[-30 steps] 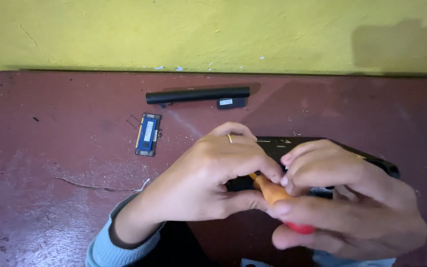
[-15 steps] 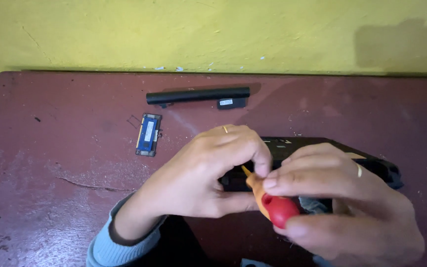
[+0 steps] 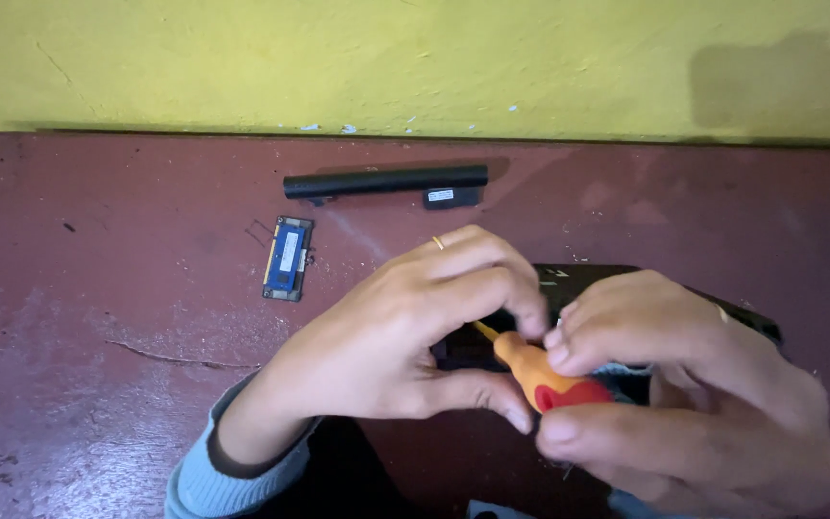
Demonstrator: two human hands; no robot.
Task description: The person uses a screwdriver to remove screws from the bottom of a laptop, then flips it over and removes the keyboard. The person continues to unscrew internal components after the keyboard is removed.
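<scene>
the right hand (image 3: 694,404) is closed around the orange-and-red plastic handle of a small screwdriver (image 3: 545,377), fingertips pinching the orange neck and the thumb lying along the underside. the left hand (image 3: 405,332) is curled over the tool from the other side; its fingers close together at the shaft and its thumb presses beneath the handle, so both hands are clamped on the screwdriver. a thin ring shows on one left finger. the tip is hidden under the left fingers, so where it sits cannot be told. beneath the hands lies a flat black plastic device body (image 3: 626,288), mostly covered, on the worn dark red wooden table (image 3: 98,384).

to work it well, i judge the shaft should stand square to the black body, the left fingers steadying low near the tip while the right turns with firm downward pressure.

further off lie a small blue-and-green memory board (image 3: 288,258) and a long black bar-shaped battery (image 3: 386,181), well apart from the hands, near the yellow wall (image 3: 338,58).
</scene>
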